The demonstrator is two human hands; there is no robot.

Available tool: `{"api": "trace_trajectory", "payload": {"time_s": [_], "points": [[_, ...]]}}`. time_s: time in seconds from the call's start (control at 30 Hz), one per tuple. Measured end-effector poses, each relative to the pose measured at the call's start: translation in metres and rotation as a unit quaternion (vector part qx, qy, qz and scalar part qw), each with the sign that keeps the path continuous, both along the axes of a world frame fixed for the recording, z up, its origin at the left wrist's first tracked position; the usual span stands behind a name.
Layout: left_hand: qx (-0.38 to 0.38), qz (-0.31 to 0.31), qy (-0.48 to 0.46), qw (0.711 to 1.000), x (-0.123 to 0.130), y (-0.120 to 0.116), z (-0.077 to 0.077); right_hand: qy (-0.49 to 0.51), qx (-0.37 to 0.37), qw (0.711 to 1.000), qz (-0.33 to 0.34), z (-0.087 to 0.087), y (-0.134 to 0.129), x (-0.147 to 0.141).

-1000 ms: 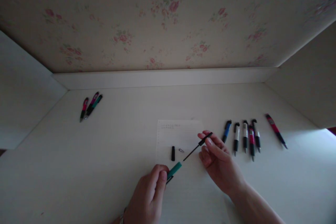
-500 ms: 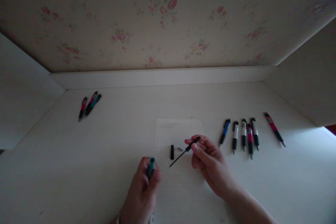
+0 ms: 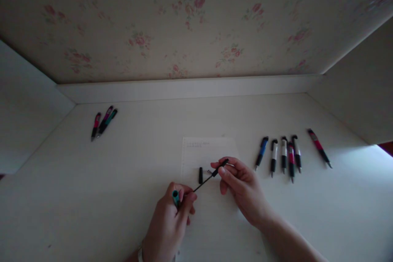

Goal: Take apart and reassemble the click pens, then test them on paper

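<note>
My left hand keeps a teal pen barrel in its curled fingers, the open end facing up. Its thumb and forefinger meet at the tip of a thin dark pen refill. The refill slants up to the right into a black pen top, which my right hand pinches between thumb and fingers. Behind the refill, a black pen grip lies on the lined paper. A small metal pen tip is beside it, partly covered by the refill.
Several pens lie to the right: a blue pen, white pens, a pink pen and a separate red pen. At the far left is a group with a red pen, a purple one and a teal one. Low white walls border the desk.
My hands have come closer together. My right hand moved left and the refill's tip, free before, now meets my left thumb and forefinger. The teal barrel has tilted slightly.
</note>
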State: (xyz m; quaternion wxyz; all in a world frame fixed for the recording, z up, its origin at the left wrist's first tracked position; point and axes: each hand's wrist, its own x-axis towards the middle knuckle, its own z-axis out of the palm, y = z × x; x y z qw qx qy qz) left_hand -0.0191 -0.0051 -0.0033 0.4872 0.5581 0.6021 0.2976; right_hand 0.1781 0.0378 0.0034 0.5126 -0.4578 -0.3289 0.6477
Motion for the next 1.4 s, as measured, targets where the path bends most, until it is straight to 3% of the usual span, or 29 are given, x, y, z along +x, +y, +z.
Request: {"api": "trace_trajectory", "payload": {"time_s": [0.4,0.53,0.63,0.73,0.83,0.97,1.03,1.13,1.23,1.33,1.4], "points": [[0.022,-0.001,-0.007,1.0,-0.002,0.0,0.002,0.055,-0.02,0.997,-0.054,0.007,0.001,0.003],[0.022,0.002,-0.005,1.0,-0.002,0.0,0.002,0.044,-0.015,0.994,-0.1,0.009,0.003,0.008],[0.025,0.01,-0.007,1.0,-0.002,0.0,0.004,-0.008,-0.008,0.992,-0.129,0.008,0.006,0.014],[0.024,0.018,-0.015,0.999,-0.002,-0.001,0.006,-0.133,0.015,0.982,-0.135,0.003,0.006,0.016],[0.01,0.024,-0.027,0.999,-0.002,-0.002,0.005,-0.331,0.088,0.934,-0.1,-0.004,0.0,0.016],[0.005,0.028,-0.036,0.999,-0.002,-0.002,0.004,-0.568,0.203,0.798,0.003,-0.011,-0.006,0.015],[0.01,0.024,-0.027,0.999,-0.002,-0.001,0.005,-0.602,0.237,0.763,0.007,-0.012,-0.007,0.014],[0.022,0.011,-0.01,1.0,-0.002,-0.001,0.009,-0.569,0.304,0.764,-0.005,-0.007,-0.009,0.013],[0.029,0.0,-0.004,1.0,-0.001,-0.001,0.01,-0.523,0.386,0.758,0.044,0.001,-0.013,0.01],[0.051,-0.024,-0.002,0.998,-0.002,-0.003,0.008,-0.513,0.412,0.745,0.115,0.006,-0.017,0.006],[0.073,-0.046,0.0,0.996,-0.003,-0.005,0.007,-0.508,0.41,0.746,0.127,0.006,-0.019,0.005]]}}
